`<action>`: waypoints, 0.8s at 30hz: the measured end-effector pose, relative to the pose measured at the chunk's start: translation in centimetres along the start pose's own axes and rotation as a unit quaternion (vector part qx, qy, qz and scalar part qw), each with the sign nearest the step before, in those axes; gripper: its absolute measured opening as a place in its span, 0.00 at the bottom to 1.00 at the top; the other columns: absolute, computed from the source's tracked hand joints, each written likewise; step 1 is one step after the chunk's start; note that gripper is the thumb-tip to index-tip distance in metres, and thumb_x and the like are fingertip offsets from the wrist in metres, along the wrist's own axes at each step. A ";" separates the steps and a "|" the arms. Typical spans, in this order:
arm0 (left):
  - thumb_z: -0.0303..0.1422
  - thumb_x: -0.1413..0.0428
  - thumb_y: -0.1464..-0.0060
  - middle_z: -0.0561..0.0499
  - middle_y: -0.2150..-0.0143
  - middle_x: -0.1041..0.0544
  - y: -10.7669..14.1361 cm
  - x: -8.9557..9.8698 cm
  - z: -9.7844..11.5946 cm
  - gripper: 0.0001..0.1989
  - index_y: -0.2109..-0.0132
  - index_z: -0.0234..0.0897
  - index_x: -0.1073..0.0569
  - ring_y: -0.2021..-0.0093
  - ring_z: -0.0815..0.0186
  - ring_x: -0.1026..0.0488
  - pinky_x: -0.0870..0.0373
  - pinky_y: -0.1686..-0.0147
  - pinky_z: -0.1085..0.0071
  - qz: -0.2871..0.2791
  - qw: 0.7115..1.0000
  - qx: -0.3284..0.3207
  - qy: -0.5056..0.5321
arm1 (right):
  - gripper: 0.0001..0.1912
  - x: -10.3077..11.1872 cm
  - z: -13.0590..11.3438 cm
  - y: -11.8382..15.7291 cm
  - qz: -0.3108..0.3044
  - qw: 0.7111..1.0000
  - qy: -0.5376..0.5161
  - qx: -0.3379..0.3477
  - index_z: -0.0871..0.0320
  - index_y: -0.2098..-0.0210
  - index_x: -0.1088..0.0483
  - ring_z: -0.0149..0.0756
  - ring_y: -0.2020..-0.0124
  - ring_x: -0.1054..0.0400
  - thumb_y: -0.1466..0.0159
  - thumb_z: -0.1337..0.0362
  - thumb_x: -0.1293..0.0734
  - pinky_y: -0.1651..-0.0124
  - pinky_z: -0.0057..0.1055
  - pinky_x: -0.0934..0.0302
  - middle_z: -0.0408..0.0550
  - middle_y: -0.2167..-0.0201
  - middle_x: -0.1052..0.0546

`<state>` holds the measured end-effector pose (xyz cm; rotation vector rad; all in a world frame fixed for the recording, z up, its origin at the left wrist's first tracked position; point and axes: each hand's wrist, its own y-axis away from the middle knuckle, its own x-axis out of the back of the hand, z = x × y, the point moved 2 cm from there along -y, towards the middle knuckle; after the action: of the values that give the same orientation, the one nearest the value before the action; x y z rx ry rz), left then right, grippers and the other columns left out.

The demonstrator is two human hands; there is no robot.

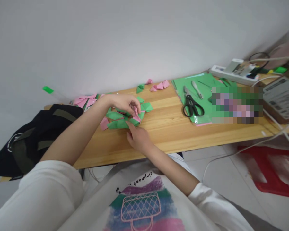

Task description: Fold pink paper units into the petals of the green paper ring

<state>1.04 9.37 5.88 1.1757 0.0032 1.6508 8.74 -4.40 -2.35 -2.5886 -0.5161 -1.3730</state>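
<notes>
A wreath-like arrangement of folded green paper (120,124) and pink pieces lies on the table under both my hands. My left hand (125,102) reaches over it from above, its fingers closed on a pink folded paper piece (136,116) at the right side. From the near side, my right hand (140,138) rests its index finger on a green fold, with the thumb apart and lower. Its other fingers are mostly hidden. Another pink fold (104,124) sticks out at the left of the arrangement.
Loose pink folds (160,85) and a green fold (140,88) lie near the wall. To the right are black-handled scissors (192,106) and a cutter (197,89) on green sheets (180,85). A power strip (233,75), a box (281,96) and a black bag (38,138) flank the table.
</notes>
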 end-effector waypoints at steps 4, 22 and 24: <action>0.36 0.40 0.55 0.53 0.66 0.19 0.4 0.0 -0.3 0.09 0.66 0.37 0.23 0.66 0.67 0.24 0.32 0.67 0.75 0.036 0.999 -0.010 0.031 | 0.28 -0.1 -0.1 0.1 0.014 1.000 0.004 0.003 0.61 0.33 0.48 0.45 0.58 0.26 0.32 0.64 0.47 0.57 0.37 0.34 0.55 0.58 0.21; 0.39 0.36 0.57 0.51 0.65 0.18 1.6 -0.9 -1.9 0.13 0.64 0.37 0.22 0.63 0.65 0.22 0.28 0.64 0.73 0.062 0.987 -0.011 0.146 | 0.28 0.0 -0.4 0.5 0.019 1.000 0.000 0.003 0.62 0.33 0.47 0.45 0.56 0.27 0.33 0.66 0.46 0.54 0.38 0.34 0.57 0.55 0.21; 0.40 0.36 0.57 0.51 0.65 0.19 1.6 -0.9 -1.8 0.14 0.64 0.37 0.23 0.63 0.65 0.23 0.28 0.63 0.72 0.060 0.989 -0.008 0.137 | 0.29 0.0 -0.3 0.5 0.017 1.000 -0.002 0.004 0.62 0.33 0.48 0.45 0.56 0.27 0.33 0.66 0.46 0.54 0.38 0.34 0.57 0.55 0.22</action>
<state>-1.38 8.98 5.21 0.9444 0.0934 1.9055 8.66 -4.99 -2.19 -2.5817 -0.4746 -1.3510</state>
